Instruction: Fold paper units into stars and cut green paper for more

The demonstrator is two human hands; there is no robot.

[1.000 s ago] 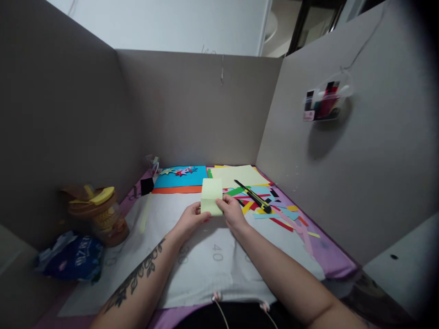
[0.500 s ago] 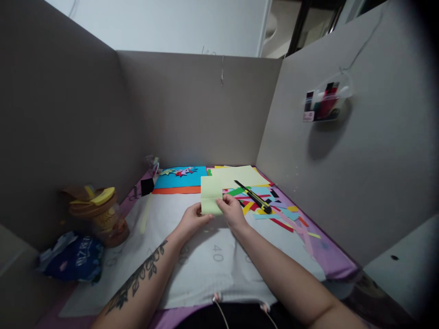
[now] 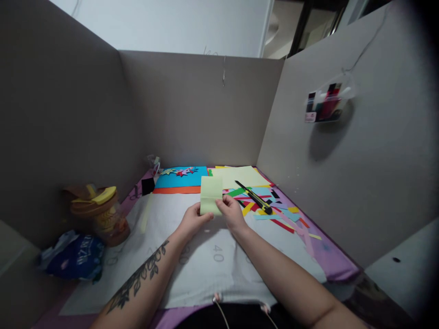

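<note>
A pale green paper (image 3: 211, 187) with a crease across its lower part is held upright above the white cloth. My left hand (image 3: 195, 219) grips its lower left corner between thumb and fingers. My right hand (image 3: 231, 210) pinches its right edge near the crease. Behind and to the right, a black and yellow utility knife (image 3: 254, 197) lies on a heap of coloured paper strips (image 3: 283, 221). Larger pale sheets (image 3: 240, 176) are at the back. Small folded stars (image 3: 183, 172) rest on a blue sheet (image 3: 168, 182) at the back left.
On the left are a brown tub with a yellow lid (image 3: 106, 214) and a blue packet (image 3: 75, 256). Grey panels (image 3: 202, 109) enclose the table on three sides. A clear container (image 3: 327, 103) hangs on the right panel. A black piece (image 3: 148, 186) lies back left.
</note>
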